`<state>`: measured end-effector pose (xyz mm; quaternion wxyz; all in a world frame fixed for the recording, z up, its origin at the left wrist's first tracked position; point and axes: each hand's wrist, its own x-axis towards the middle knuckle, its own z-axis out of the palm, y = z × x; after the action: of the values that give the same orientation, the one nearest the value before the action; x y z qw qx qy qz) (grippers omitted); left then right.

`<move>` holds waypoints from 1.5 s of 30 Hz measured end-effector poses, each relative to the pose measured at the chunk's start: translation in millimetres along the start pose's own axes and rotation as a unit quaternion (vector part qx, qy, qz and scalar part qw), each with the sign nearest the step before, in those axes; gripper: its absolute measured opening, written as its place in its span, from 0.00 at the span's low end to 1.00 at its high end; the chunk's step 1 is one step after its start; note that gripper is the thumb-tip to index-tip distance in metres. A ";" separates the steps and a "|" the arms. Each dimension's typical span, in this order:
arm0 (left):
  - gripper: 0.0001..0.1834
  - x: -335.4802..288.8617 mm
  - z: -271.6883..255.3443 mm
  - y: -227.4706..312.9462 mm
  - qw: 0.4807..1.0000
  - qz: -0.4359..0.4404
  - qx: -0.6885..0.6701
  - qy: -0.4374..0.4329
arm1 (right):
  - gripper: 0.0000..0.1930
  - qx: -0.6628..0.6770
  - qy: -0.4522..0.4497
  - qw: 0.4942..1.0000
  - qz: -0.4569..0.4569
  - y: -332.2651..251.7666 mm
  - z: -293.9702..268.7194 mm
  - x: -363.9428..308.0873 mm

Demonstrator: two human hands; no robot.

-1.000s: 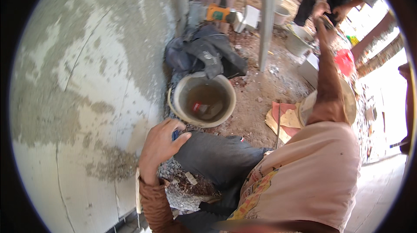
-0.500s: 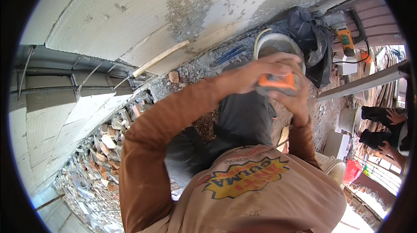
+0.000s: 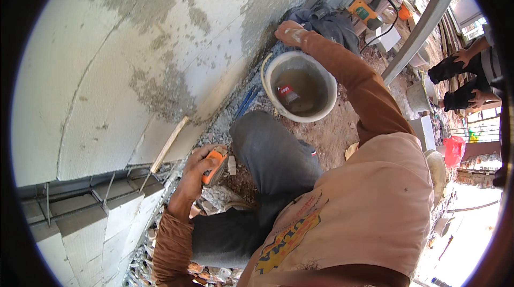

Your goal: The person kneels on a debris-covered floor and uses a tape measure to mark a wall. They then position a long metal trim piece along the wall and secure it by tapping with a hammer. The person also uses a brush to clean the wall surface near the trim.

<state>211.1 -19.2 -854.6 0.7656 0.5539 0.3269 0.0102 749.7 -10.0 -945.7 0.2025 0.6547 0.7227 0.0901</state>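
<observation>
My left hand (image 3: 194, 173) grips an orange and dark grey tape measure (image 3: 214, 166), low beside the wall and left of my bent knee. My right hand (image 3: 290, 32) is stretched far forward at the foot of the block wall (image 3: 214, 67), beside dark cloth. It looks closed, but its fingertips are turned away and what they hold, if anything, is hidden. No drawn-out tape shows between the hands. Below my right forearm stands a round bucket (image 3: 330, 106) of murky water. A clear piece with a red label (image 3: 288, 93) lies in it.
An orange and grey power tool (image 3: 364, 13) lies past the dark cloth (image 3: 336, 32). A wooden strip (image 3: 170, 145) leans by the wall, near thin metal rods and blocks. Blue rods (image 3: 246, 101) lie by the bucket. At right are a metal beam (image 3: 417, 27) and another person's hands (image 3: 471, 78).
My hands were together on the tape measure over the bucket. The left has carried it down and left; the right has let go and reached forward to the wall. The view has turned.
</observation>
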 end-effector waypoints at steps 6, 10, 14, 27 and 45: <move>0.25 11.5 5.5 1.3 0.997 -0.035 -0.072 0.004 | 0.10 -0.018 -0.201 0.975 0.096 25.3 17.2 20.6; 0.25 13.4 2.1 -1.5 0.997 -0.038 -0.068 0.014 | 0.11 -0.012 -0.198 0.973 0.122 29.0 18.4 -17.8; 0.24 14.7 -5.9 -4.4 0.994 -0.044 -0.090 0.036 | 0.14 -0.012 -0.089 0.990 0.109 24.3 8.9 -62.4; 0.33 28.2 -38.5 -26.9 0.989 -0.092 -0.095 0.063 | 0.13 0.059 -0.092 0.989 0.098 18.8 -22.4 -56.6; 0.35 72.3 -22.5 -39.3 0.949 -0.069 0.298 0.082 | 0.15 0.546 -0.165 0.806 -0.162 -251.5 -153.1 2.7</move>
<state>242.7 11.9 -927.5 0.5355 0.7302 0.4136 -0.0951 457.8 -18.5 -907.6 -0.0604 0.5356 0.7040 -0.4624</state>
